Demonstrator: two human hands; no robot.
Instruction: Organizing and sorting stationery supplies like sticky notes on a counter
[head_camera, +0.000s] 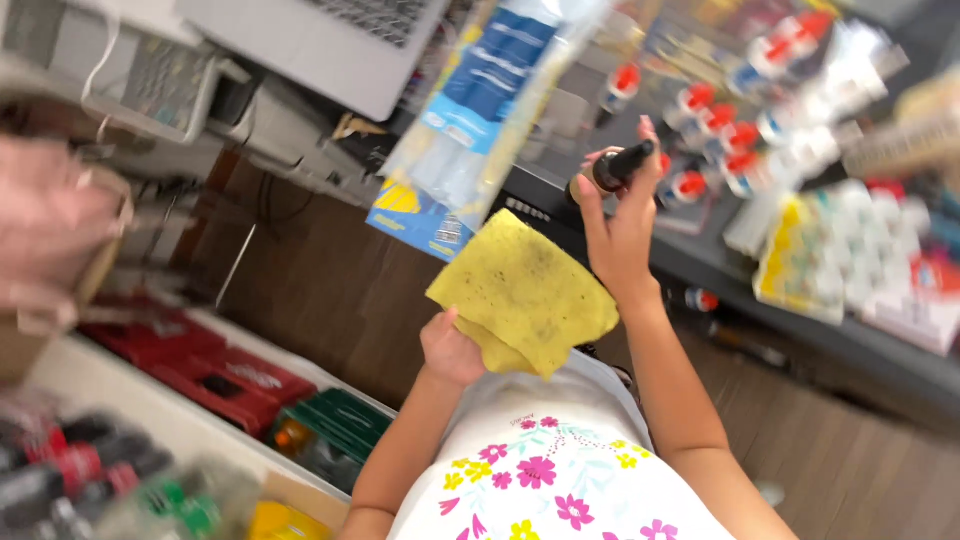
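Note:
My left hand (450, 350) grips a folded yellow cloth (525, 295) with dark specks, held in front of my floral shirt. Above it, my right hand (618, 235) is raised and closed around a small dark bottle (620, 165) with a black cap. That bottle is up near a dark shelf (720, 265) carrying several small white bottles with red caps (715, 120). The two hands are close together, with the cloth's edge almost touching my right wrist.
A clear and blue packet (480, 110) hangs above the cloth. A grey keyboard (340, 30) and a white machine (160, 80) lie top left. Red boxes (215, 375) and a green box (335, 425) sit lower left. Packaged goods (830, 260) fill the shelf's right side. The floor is wood.

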